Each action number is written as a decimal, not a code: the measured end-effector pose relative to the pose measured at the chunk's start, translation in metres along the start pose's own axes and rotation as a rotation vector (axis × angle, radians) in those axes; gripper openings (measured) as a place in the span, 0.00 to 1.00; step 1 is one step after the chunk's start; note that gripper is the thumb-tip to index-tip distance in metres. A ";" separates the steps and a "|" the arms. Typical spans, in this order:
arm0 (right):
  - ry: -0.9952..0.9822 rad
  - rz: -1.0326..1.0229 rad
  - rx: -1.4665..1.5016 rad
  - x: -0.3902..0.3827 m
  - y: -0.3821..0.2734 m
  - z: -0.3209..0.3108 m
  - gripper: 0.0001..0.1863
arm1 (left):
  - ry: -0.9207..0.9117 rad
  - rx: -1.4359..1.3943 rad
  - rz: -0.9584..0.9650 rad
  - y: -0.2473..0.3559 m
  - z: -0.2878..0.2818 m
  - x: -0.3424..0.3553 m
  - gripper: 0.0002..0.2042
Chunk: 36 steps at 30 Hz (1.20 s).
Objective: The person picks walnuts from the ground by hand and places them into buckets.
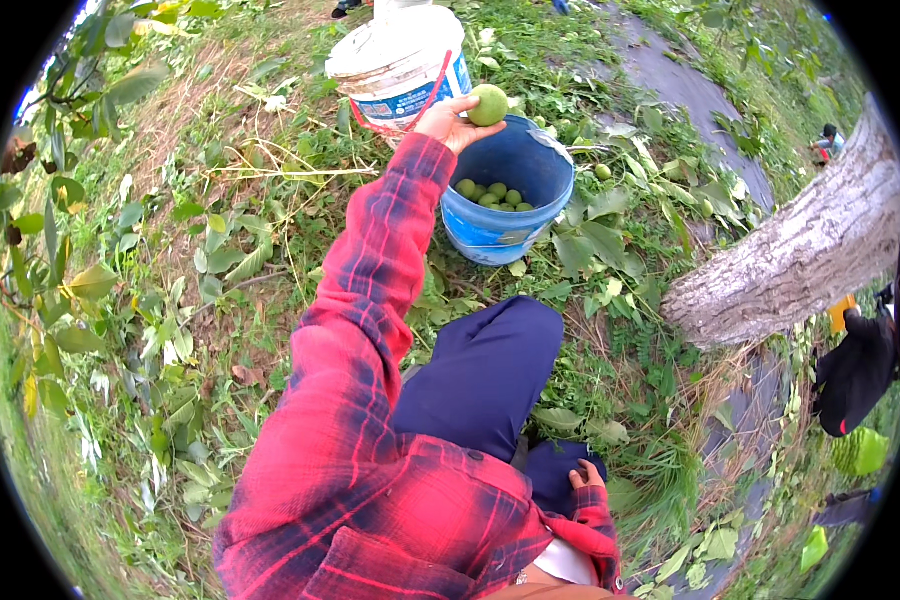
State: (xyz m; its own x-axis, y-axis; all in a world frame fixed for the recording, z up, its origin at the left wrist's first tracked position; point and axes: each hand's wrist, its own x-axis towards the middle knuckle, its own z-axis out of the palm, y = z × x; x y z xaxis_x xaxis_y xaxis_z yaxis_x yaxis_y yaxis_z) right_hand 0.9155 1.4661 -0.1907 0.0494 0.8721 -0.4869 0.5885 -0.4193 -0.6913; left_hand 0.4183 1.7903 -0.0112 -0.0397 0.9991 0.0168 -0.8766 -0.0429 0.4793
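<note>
My left hand (448,124), at the end of an outstretched red plaid sleeve, is closed on a green walnut (488,105) in its husk. Hand and walnut are over the rim of a blue bucket (510,225). Inside the bucket lie several more green walnuts (492,195). Just behind my left hand stands a white bucket (395,60) with a red handle. My right hand (588,475) rests on my dark blue trousers near the bent leg, its visible fingers slightly apart and holding nothing.
A thick, pale tree trunk (790,235) leans at the right. Grass and fallen leaves (600,235) cover the ground, with a stray green walnut (603,172) right of the blue bucket. Dark ground sheeting (685,85) runs beyond it. Leafy branches (60,250) hang at the left.
</note>
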 end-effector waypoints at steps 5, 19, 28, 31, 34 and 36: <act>0.138 -0.153 -0.078 -0.008 0.000 0.005 0.20 | 0.211 0.910 0.258 -0.012 -0.054 0.049 0.17; 0.381 0.168 0.170 -0.051 0.000 -0.054 0.17 | -0.260 2.226 0.300 -0.098 -0.082 0.053 0.20; 0.623 0.262 -0.009 -0.049 -0.082 -0.076 0.14 | -0.685 1.944 0.732 -0.107 -0.073 0.006 0.15; 0.590 0.372 -0.082 -0.036 -0.126 -0.070 0.14 | -0.563 2.129 0.652 -0.096 -0.072 0.018 0.18; 0.712 0.327 0.035 -0.042 -0.145 -0.072 0.13 | -0.657 2.123 0.523 -0.104 -0.079 0.019 0.18; 0.792 0.298 0.075 -0.054 -0.142 -0.078 0.13 | -0.716 2.109 0.521 -0.108 -0.074 0.017 0.17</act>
State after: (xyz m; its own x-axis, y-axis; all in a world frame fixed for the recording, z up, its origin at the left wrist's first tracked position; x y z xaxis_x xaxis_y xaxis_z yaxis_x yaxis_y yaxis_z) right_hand 0.8923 1.4980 -0.0250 0.7608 0.6300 -0.1558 0.4076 -0.6507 -0.6407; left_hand 0.4767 1.8120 -0.1278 0.5191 0.7665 0.3782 0.7358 -0.6259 0.2585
